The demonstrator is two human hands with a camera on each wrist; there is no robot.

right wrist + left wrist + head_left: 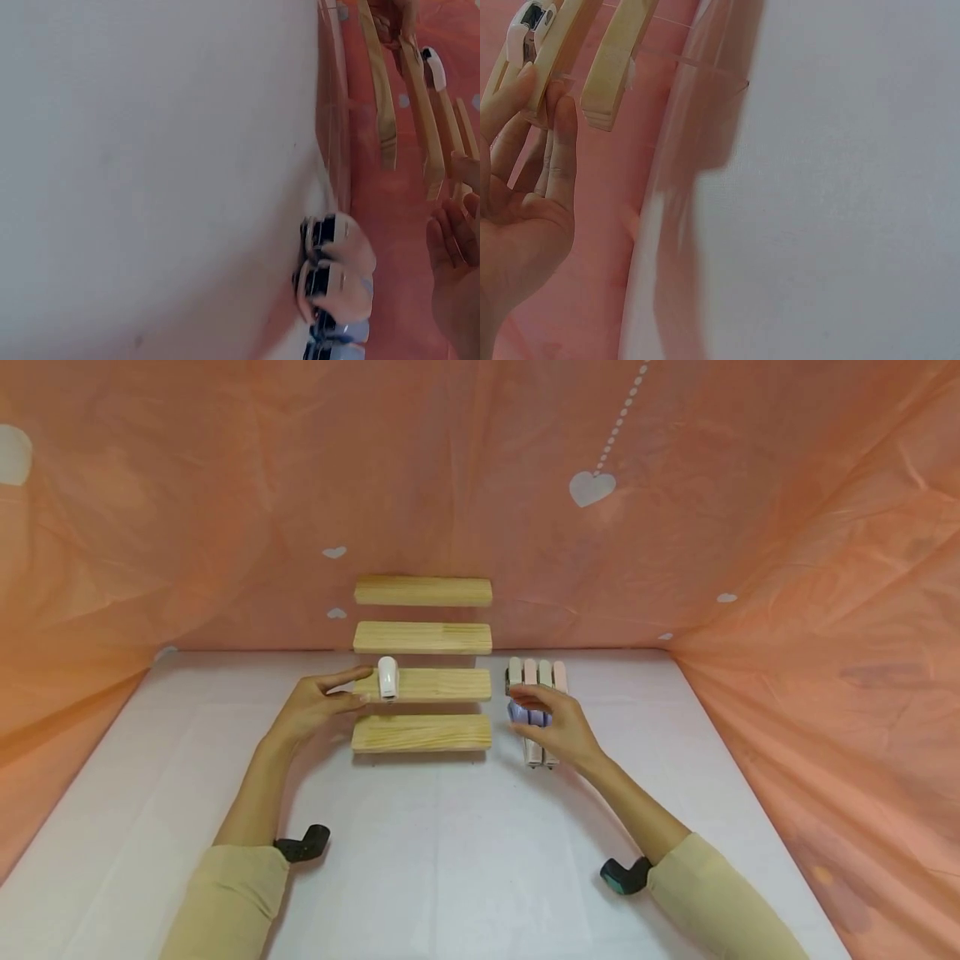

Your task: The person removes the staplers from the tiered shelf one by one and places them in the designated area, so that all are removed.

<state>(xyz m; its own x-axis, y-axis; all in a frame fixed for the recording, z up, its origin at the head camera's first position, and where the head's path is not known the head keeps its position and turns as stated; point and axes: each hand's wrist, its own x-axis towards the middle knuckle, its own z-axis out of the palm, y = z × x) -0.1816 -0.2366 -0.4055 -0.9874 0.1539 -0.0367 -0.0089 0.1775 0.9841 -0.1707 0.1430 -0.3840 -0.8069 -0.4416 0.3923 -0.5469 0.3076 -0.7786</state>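
A white mini stapler point(387, 677) stands near the left end of the third wooden board point(450, 685) from the top. My left hand point(311, 706) pinches that board's left end, thumb on one side and fingers on the other, as the left wrist view shows. To the right of the boards, my right hand point(566, 727) hovers with parted, gently bent fingers and nothing between them. Beneath and behind it are several staplers: pale pink and grey-green ones point(559, 674) at the back, purple ones point(519, 712) partly hidden by the fingers, and pale ones point(533, 753) in front.
Other boards rise in steps: the lowest board point(420, 733), an upper board point(405, 637) and the top board point(423, 591). An orange cloth point(450, 485) hangs behind and at the sides of the white table surface point(442, 843). Each forearm wears a black device point(303, 843).
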